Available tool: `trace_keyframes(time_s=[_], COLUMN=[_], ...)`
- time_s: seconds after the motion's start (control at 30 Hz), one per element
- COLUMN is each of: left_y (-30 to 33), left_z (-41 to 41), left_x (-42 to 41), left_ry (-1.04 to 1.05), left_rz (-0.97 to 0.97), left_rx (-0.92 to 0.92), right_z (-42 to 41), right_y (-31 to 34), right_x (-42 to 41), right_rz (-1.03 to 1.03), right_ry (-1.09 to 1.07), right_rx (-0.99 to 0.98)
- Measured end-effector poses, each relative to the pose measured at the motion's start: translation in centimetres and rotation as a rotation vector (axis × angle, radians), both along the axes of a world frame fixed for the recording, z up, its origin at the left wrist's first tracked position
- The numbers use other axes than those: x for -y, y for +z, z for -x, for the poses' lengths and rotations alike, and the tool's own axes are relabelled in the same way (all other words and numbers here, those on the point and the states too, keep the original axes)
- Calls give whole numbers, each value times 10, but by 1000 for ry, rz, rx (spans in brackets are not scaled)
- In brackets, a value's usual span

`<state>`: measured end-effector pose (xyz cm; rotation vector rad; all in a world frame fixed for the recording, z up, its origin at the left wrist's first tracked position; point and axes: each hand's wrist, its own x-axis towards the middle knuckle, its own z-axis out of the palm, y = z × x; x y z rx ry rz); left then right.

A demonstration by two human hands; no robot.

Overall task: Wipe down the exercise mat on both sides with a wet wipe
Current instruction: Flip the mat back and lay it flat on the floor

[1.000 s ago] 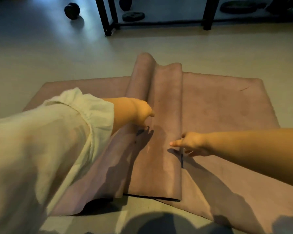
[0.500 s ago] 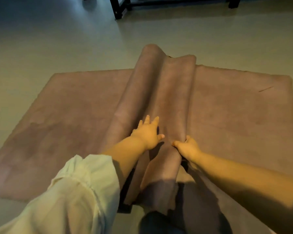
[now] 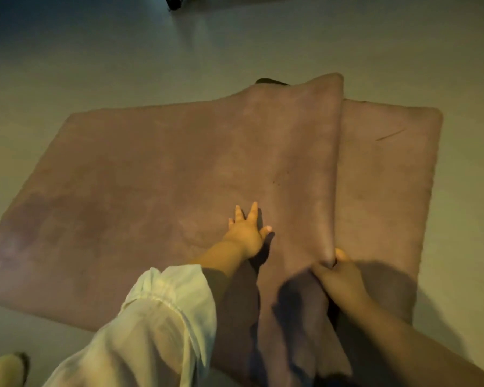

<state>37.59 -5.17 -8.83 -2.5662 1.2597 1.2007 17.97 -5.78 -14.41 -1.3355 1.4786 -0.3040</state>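
Observation:
A large dusty-pink exercise mat [image 3: 140,174] lies on the floor, with a fold running front to back right of its middle. My left hand [image 3: 248,231] lies flat on the mat with straight, spread fingers, just left of the fold. My right hand [image 3: 337,272] grips the folded edge near the front, thumb on top and fingers curled under it. The part of the mat right of the fold [image 3: 386,191] lies flat. No wet wipe shows in this view.
Pale smooth floor [image 3: 123,65] surrounds the mat. A dark foot of some equipment [image 3: 175,4] stands at the top edge. A light-coloured shoe or slipper [image 3: 3,370] shows at the bottom left corner.
The raised hump of mat has been flattened and shifted right, so the fold now lies over the right part. My left hand went from the ridge to pressing flat; my right hand still grips the edge.

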Motion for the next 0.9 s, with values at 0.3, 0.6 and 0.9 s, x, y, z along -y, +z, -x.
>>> trace_keyframes(time_s=[0.3, 0.6, 0.9], left_y=[5, 4, -12], left_z=[66, 100, 114], left_x=[36, 30, 13], left_ry=[-197, -353, -358], left_rz=[92, 9, -20], left_rx=[-40, -41, -16], right_z=[6, 89, 93], right_y=[8, 77, 29], right_x=[0, 5, -5], right_rz=[28, -153, -127], right_ry=[73, 289, 99], right_rx=[34, -280, -682])
